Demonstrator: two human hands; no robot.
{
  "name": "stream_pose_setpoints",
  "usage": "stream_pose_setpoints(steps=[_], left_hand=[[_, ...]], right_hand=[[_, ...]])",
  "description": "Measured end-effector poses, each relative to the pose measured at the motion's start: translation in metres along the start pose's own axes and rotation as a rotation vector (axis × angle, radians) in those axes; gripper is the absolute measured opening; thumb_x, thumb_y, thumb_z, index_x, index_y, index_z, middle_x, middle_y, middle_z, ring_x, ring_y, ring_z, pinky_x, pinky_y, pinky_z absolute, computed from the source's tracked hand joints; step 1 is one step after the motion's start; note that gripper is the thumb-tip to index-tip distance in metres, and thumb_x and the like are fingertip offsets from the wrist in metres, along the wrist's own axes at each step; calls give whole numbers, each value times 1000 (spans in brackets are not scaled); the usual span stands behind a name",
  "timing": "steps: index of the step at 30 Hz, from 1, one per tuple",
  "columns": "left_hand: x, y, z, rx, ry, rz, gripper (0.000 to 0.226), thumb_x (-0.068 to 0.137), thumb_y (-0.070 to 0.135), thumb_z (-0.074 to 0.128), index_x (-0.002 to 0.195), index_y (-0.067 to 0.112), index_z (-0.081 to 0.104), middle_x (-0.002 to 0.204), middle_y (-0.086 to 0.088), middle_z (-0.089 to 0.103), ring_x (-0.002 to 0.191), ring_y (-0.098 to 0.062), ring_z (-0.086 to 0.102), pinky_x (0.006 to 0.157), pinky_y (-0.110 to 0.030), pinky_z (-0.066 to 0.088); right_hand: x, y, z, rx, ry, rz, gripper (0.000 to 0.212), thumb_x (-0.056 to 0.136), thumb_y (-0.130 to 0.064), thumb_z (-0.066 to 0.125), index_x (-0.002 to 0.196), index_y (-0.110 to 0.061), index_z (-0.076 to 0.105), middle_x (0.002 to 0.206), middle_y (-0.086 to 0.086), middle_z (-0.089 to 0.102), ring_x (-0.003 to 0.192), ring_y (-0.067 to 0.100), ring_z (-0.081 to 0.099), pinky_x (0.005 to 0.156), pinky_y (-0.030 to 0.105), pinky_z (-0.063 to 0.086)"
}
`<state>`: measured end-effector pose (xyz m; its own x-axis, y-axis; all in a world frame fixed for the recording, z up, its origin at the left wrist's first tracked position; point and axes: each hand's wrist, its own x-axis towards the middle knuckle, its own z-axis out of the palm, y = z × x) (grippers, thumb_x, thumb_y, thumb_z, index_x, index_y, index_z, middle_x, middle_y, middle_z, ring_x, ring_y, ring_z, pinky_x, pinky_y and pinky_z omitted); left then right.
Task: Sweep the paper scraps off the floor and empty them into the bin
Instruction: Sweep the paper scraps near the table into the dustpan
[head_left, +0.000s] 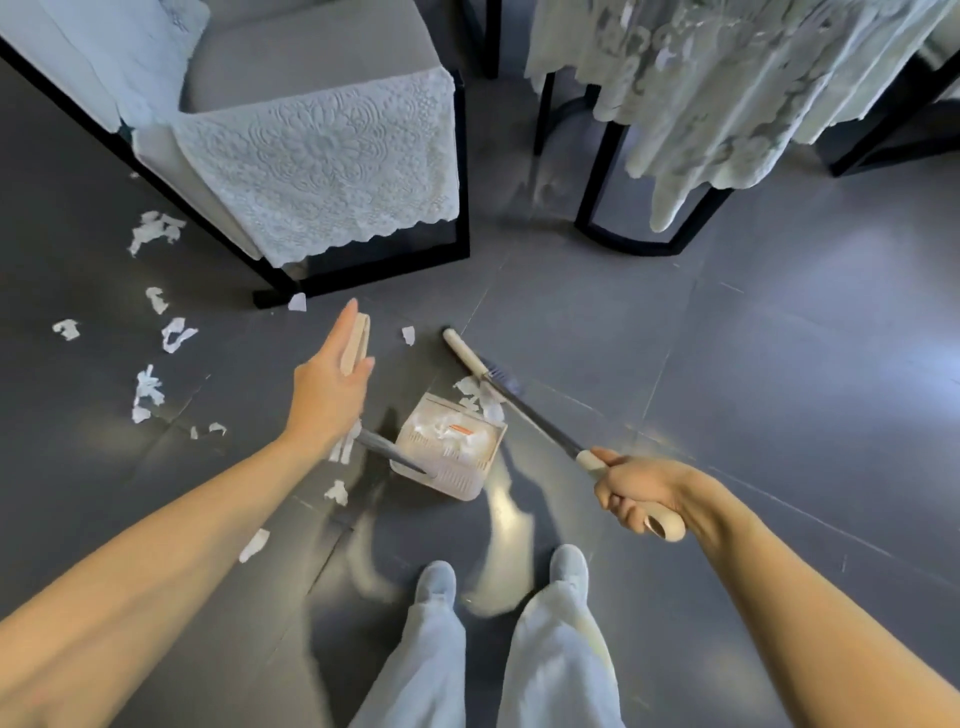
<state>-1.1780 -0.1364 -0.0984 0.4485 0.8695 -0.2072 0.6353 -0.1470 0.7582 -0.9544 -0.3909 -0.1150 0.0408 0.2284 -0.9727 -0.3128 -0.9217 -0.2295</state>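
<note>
Dustpan (451, 448), beige and slatted, sits on the grey tiled floor (779, 364) at mid-floor, just ahead of the person's shoes (436, 579). Its mouth faces away from the feet. White scraps are already piled inside it, with one orange-striped bit on top. Its grey pole runs up and left to a beige grip.

Left hand (332, 376) is on that grip. The fingers lie straight along it and the thumb is on the near side, so the grip is pinched between thumb and fingers.

Right hand (639, 493) has all its fingers curled tight round the beige end of the broom (530, 413). The dark pole slants up and left. The broom's beige head with dark bristles is down on the floor just beyond the dustpan's mouth, touching a small clump of scraps lying at the pan's lip.

Paper scraps (147, 389) are scattered mostly over the left part of the floor, running up toward the armchair (311, 62). One lies at the chair's front leg, one between the left hand and the broom head, and a few sit near the left forearm.

The armchair has a black frame and a lace cover (322, 166), at the far left of the floor. A table (597, 171) under a lace cloth (727, 78) stands at the far right. Pale trousers (561, 660) show at the bottom.
</note>
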Motion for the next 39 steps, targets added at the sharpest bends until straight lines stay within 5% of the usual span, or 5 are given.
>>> stream_pose_setpoints(steps=[3, 15, 19, 30, 39], left_hand=[[15, 6, -6, 30, -61, 55, 64, 99, 16, 51, 149, 45, 24, 146, 11, 43, 120, -25, 54, 101, -37, 45], [31, -23, -51, 41, -136, 117, 64, 98, 19, 53, 147, 49, 25, 130, 24, 45, 115, -13, 52, 91, -19, 38], [25, -32, -64, 34, -129, 141, 65, 97, 18, 55, 146, 51, 27, 132, 23, 45, 120, -17, 52, 106, -34, 40], [-33, -85, -117, 30, -115, 231, 63, 97, 20, 55, 142, 55, 30, 112, 17, 47, 83, 11, 47, 89, -15, 32], [-94, -138, -205, -14, -80, 274, 66, 96, 17, 56, 139, 58, 29, 133, 33, 36, 125, -14, 50, 104, -30, 40]], right_hand=[[-25, -3, 28, 43, -64, 47, 50, 86, 6, 34, 108, -37, 48, 45, -2, 39, 32, 5, 28, 28, 13, 26], [-110, -1, 55, 194, 68, -84, 65, 89, 10, 41, 136, -35, 42, 53, 2, 36, 36, 7, 27, 30, 12, 22], [-114, 7, 65, 294, 94, -126, 67, 90, 10, 39, 142, -32, 40, 52, 2, 36, 33, 6, 27, 28, 11, 24], [-109, 75, 154, 549, 145, -199, 68, 91, 10, 34, 144, -33, 33, 47, 0, 34, 28, 4, 27, 24, 11, 23], [-57, 119, 273, 494, 239, -248, 35, 87, 11, 32, 101, -16, 48, 49, 0, 36, 30, 7, 28, 29, 12, 27]])
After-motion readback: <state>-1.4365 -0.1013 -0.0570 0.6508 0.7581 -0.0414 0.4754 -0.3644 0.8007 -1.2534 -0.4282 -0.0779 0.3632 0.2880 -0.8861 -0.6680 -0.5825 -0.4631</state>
